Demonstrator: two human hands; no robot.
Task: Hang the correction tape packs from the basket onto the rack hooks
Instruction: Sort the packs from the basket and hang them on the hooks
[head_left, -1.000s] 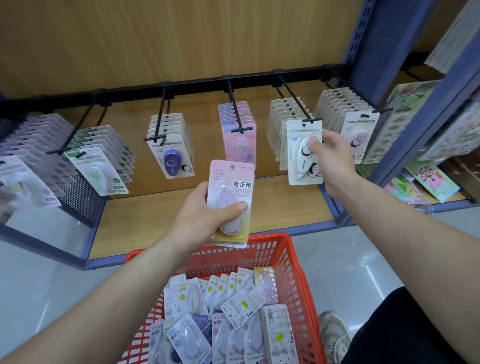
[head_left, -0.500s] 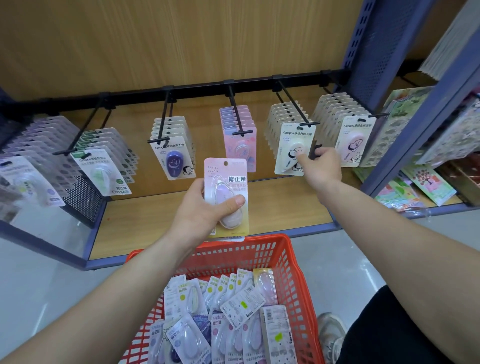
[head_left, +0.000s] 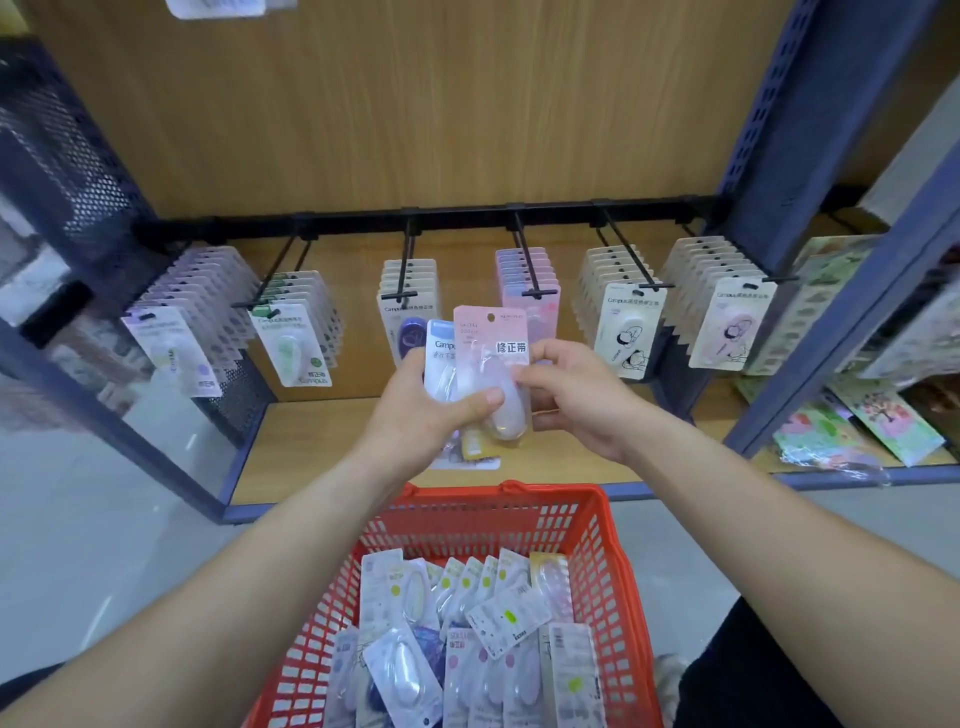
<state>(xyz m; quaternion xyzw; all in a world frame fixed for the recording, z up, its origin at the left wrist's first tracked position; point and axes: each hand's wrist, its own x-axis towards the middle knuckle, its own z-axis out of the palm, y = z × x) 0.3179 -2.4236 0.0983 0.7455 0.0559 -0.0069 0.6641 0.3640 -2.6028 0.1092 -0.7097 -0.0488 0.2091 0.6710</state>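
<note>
Left hand (head_left: 421, 410) is gripping a small fan of packs at chest height, above the red basket (head_left: 597, 545) and in front of the rack. Its thumb is pressing across the blister of the front one, a pink correction tape pack (head_left: 491, 343), and a blue-topped pack (head_left: 439, 353) is peeking out behind. Right hand (head_left: 576, 395) is pinching the pink pack's right edge between thumb and fingers (head_left: 540, 351), likely peeling it off the fan so it can go alone onto a hook. The matching row is probably the pink one on the hook (head_left: 530, 270) directly behind. The pack is being held upright with its hang hole on top, which suits threading. The loose packs (head_left: 498, 618) are lying heaped in the basket, waiting. The left fingers are hiding behind the fan, so the count of packs held is unclear; a yellowish edge is showing below. The held packs are covering the front cards of the two middle rows. The far-left row is blurring out, and the basket's near end is running off the frame.
</note>
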